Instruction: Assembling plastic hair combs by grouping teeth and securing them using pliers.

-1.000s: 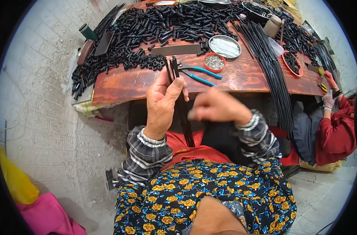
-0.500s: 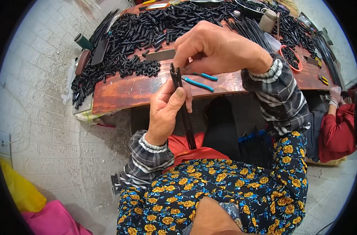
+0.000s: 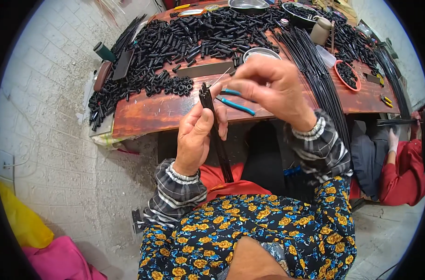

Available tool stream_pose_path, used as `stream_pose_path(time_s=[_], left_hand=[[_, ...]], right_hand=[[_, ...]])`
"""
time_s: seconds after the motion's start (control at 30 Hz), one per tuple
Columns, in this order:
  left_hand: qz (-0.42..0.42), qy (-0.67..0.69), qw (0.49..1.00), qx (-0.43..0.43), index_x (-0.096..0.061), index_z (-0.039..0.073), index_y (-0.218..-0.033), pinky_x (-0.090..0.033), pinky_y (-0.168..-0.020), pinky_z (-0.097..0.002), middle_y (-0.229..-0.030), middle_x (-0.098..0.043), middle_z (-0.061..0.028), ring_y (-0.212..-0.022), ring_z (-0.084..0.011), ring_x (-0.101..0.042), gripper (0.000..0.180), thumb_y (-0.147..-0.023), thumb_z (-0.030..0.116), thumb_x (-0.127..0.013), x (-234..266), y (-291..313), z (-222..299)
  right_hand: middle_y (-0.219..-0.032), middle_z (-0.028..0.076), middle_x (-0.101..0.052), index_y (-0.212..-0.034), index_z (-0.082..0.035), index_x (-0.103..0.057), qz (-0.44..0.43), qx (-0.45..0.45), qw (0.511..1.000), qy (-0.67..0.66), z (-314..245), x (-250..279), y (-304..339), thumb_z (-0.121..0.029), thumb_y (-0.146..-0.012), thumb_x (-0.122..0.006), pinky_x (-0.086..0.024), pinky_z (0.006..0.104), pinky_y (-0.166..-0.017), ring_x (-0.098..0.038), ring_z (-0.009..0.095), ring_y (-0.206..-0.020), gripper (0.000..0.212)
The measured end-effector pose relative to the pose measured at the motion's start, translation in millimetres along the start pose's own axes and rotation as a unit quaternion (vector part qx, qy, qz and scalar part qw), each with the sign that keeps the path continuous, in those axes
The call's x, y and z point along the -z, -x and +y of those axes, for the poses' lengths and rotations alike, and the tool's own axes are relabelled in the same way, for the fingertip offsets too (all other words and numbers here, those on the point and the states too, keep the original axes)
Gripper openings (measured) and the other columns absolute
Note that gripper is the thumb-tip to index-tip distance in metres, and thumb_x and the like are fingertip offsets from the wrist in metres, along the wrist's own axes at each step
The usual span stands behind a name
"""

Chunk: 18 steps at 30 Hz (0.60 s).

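Observation:
My left hand (image 3: 192, 135) is wrapped round a bundle of thin black rods (image 3: 219, 149), held upright and slightly tilted. Their upper ends stick out above my thumb, and the lower ends reach down to the red cloth on my lap. To the right of the rod tops is my right hand (image 3: 273, 88), fingers curled and pinched together. A thin pale strand (image 3: 221, 76) runs between the rod tops and its fingertips; whether the fingers grip it I cannot tell. Teal-handled pliers (image 3: 238, 106) lie on the table just behind my hands.
Black tubular pieces (image 3: 212, 35) cover much of the wooden table (image 3: 152, 114). A flat metal bar (image 3: 203, 70), a round metal bowl (image 3: 261, 51) and long black rods (image 3: 315, 70) lie beyond my hands. An orange basket (image 3: 358, 84) stands right. A co-worker in red (image 3: 406, 172) sits at right.
My right hand has drawn away from the rod tops toward the right and nearer to me. The pale strand and the metal bowl now show. My left hand still grips the rods.

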<state>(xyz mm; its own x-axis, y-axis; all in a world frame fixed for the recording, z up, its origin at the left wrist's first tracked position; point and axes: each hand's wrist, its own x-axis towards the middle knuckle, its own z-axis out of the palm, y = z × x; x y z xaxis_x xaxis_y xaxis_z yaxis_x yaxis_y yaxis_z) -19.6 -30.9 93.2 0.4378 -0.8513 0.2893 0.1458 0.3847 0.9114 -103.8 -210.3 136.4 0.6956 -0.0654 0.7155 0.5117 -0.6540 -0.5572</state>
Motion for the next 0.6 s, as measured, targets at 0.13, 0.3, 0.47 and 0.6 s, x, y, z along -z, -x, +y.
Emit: stream_pose_path(time_s=[0.13, 0.3, 0.47, 0.6], left_hand=[[0.035, 0.027, 0.999, -0.012, -0.043, -0.003, -0.133, -0.042, -0.062, -0.0258, -0.084, -0.052, -0.0031, -0.069, -0.0114, -0.049, 0.071, -0.096, 0.057, -0.034, -5.4, -3.0, -4.6], [0.096, 0.003, 0.995, -0.027, -0.059, -0.004, -0.109, -0.042, -0.058, -0.0242, -0.083, -0.057, -0.0044, -0.066, -0.0106, -0.052, 0.074, -0.095, 0.063, -0.031, -9.3, -4.5, -1.7], [0.150, -0.055, 0.987, 0.007, -0.064, -0.006, -0.095, -0.045, -0.061, -0.0252, -0.081, -0.063, -0.0103, -0.068, -0.0139, -0.059, 0.059, -0.098, 0.049, -0.041, -15.5, -9.3, 25.6], [0.182, 0.040, 0.983, 0.001, -0.065, -0.004, -0.094, -0.047, -0.067, -0.0253, -0.083, -0.064, -0.0090, -0.072, -0.0143, -0.060, 0.038, -0.096, 0.032, -0.054, -19.3, -12.7, 30.6]], right_hand=[[-0.088, 0.006, -0.065, -0.090, 0.004, -0.066, -0.014, -0.166, 0.937, -0.307, -13.3, -26.7, 8.4, 0.002, -0.078, -0.071, -0.046, 0.0215, -0.048, -0.062, 0.010, -0.061, 0.013], [-0.070, 0.002, -0.061, -0.084, 0.002, -0.064, -0.002, -0.223, 0.929, -0.295, -20.1, -43.1, 6.4, 0.000, -0.078, -0.073, -0.043, 0.0184, -0.043, -0.060, 0.007, -0.053, 0.011], [-0.063, 0.000, -0.060, -0.078, 0.000, -0.063, 0.024, -0.206, 0.942, -0.264, -12.9, -48.5, 6.9, -0.005, -0.077, -0.076, -0.041, 0.0177, -0.043, -0.057, 0.005, -0.051, 0.014], [-0.062, -0.002, -0.059, -0.074, -0.001, -0.063, 0.038, -0.209, 0.948, -0.238, -10.8, -50.5, 5.1, -0.007, -0.075, -0.079, -0.040, 0.0170, -0.044, -0.054, 0.003, -0.052, 0.017]])
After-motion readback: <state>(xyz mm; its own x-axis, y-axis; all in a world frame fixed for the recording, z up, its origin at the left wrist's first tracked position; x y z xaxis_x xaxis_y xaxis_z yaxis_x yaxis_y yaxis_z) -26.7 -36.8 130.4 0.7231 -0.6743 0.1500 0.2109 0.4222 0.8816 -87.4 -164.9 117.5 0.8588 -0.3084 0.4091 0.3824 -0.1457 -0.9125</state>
